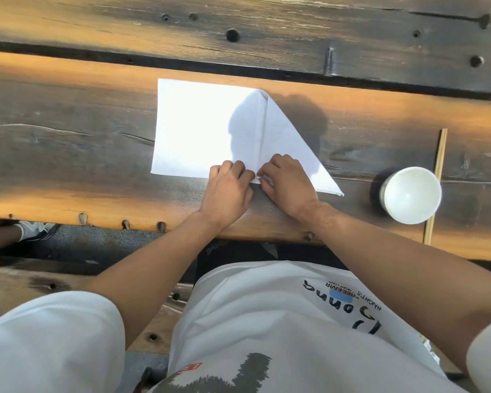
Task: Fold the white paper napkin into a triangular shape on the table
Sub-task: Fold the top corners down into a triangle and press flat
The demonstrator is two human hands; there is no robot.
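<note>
Head view: the napkin [204, 129] lies at centre frame on the table [68, 154], its right part folded into a triangular flap with a crease running from the top point down to the near edge. Its left half is washed out by glare, so surface detail there cannot be read; a head-shaped shadow covers the middle. The left hand [228, 191] and right hand [288, 185] meet at the napkin's near edge, fingers curled down onto the paper. The fingertips are hidden under the knuckles, so whether they pinch the edge or merely press it cannot be told. The table is dark, weathered plank with orange patches of light, knots, holes and a gap between boards along the upper frame. A white cup [410, 194] stands at right, just beside a thin wooden stick [435, 185], both apart from the napkin. At lower frame, a white printed shirt [281, 321] fills the view. At left edge, a shoe [36, 229] shows below the table, partly cut off.
</note>
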